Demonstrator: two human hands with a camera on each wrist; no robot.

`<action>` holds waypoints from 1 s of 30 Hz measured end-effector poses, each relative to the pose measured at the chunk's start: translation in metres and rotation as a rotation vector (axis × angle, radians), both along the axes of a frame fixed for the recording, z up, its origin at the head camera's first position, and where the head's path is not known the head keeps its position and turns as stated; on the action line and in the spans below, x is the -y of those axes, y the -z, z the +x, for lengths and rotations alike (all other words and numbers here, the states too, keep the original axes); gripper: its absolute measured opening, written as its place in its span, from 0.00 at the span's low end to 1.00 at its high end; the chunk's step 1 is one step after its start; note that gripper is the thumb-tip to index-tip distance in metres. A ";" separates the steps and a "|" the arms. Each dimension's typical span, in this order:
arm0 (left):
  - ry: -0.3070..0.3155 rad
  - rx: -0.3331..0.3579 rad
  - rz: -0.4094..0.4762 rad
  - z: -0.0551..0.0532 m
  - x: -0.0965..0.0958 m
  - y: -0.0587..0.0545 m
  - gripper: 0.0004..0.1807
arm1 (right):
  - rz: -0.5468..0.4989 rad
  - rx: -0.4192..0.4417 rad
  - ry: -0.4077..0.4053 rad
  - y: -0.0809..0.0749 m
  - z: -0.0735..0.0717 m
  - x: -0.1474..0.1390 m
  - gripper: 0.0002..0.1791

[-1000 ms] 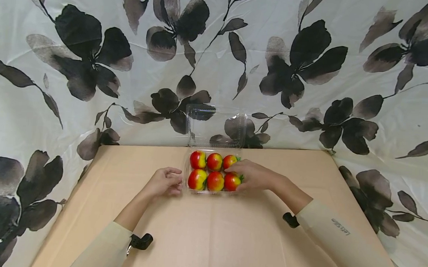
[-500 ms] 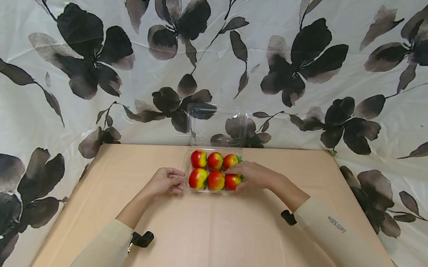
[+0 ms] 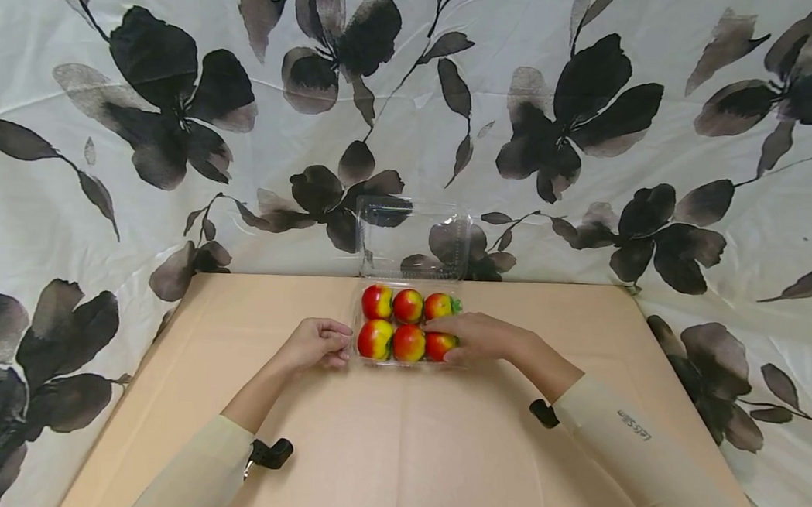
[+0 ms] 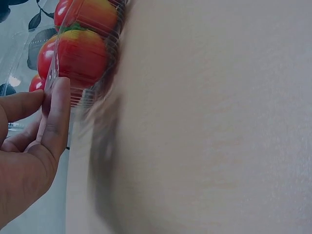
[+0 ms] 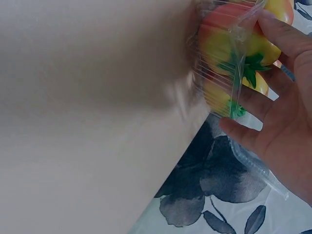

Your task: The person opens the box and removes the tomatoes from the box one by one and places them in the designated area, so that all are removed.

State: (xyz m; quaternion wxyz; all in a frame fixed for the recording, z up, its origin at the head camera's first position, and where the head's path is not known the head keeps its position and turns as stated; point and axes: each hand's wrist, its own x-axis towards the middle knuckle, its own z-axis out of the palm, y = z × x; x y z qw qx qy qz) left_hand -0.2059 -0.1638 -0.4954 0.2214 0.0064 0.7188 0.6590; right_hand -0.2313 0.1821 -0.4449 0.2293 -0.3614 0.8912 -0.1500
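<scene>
In a clear plastic clamshell box (image 3: 399, 365) sit several glossy red-and-yellow fruits (image 3: 375, 339) with green leafy tops, in two rows. The box's lid (image 3: 412, 242) stands open at the back. My left hand (image 3: 315, 343) is at the box's left side; in the left wrist view its thumb and fingers (image 4: 60, 105) pinch the rim. My right hand (image 3: 481, 337) reaches over the right side. In the right wrist view its thumb lies on one side of the front right fruit (image 5: 222, 41) and its fingers reach to the other side, between that fruit and the one behind.
The box stands near the back edge of a tan tabletop (image 3: 394, 447). Behind it hangs a white cloth (image 3: 440, 155) with grey and black flowers. A small black camera (image 3: 271, 454) is strapped to the left wrist, another (image 3: 544, 413) to the right.
My right hand has shifted slightly toward the front, uncovering the green top of the back right fruit. My left hand has come up against the box's left side. The fruits keep their places.
</scene>
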 end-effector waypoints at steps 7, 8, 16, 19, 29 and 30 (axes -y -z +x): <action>-0.003 0.000 -0.004 0.000 0.000 0.000 0.13 | -0.028 0.017 0.018 0.000 -0.001 0.001 0.34; -0.006 0.002 -0.002 0.000 0.000 0.000 0.13 | -0.033 0.018 0.020 0.000 -0.001 0.000 0.34; 0.006 -0.001 0.009 -0.001 0.000 0.000 0.13 | -0.048 0.004 0.042 -0.003 0.002 0.001 0.33; 0.005 -0.002 0.007 -0.001 0.000 0.000 0.13 | -0.044 -0.022 0.047 -0.005 0.003 0.001 0.33; 0.008 -0.007 -0.005 -0.002 0.000 -0.001 0.12 | -0.044 -0.047 0.017 -0.006 0.002 0.007 0.33; 0.010 -0.007 -0.007 -0.002 0.001 -0.002 0.12 | -0.048 -0.038 0.013 -0.006 0.002 0.007 0.33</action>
